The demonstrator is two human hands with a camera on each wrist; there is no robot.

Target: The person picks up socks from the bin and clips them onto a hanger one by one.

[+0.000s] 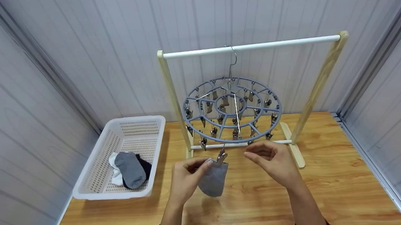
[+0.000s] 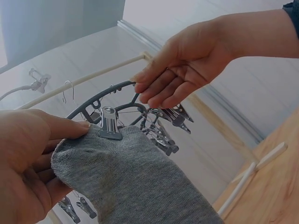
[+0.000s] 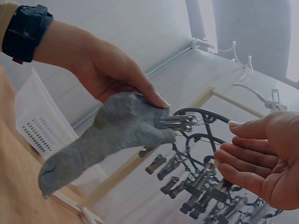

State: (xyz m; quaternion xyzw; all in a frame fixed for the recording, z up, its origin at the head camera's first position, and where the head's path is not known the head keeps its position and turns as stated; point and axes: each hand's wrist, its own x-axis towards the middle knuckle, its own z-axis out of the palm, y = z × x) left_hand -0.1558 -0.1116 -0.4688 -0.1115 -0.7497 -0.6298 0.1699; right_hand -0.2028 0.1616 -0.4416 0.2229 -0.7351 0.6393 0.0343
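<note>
A light grey sock (image 1: pixel 213 181) hangs by its cuff from a metal clip (image 1: pixel 222 157) at the front of the round hanger (image 1: pixel 226 140). My left hand (image 1: pixel 186 180) pinches the sock's cuff beside the clip, thumb on the near face. In the left wrist view the clip (image 2: pixel 110 123) bites the edge of the sock (image 2: pixel 135 177). To the right, my right hand (image 1: pixel 275 162) is held near the hanger's rim with loosely bent fingers and nothing in them; the right wrist view shows this hand (image 3: pixel 261 158) with its palm bare.
The hanger hooks over the white bar (image 1: pixel 259 46) of a wooden stand (image 1: pixel 316 87). Several more metal clips dangle from its rings. On the left, a white basket (image 1: pixel 91 161) contains a dark grey sock (image 1: pixel 130 170), with white and black pieces under it.
</note>
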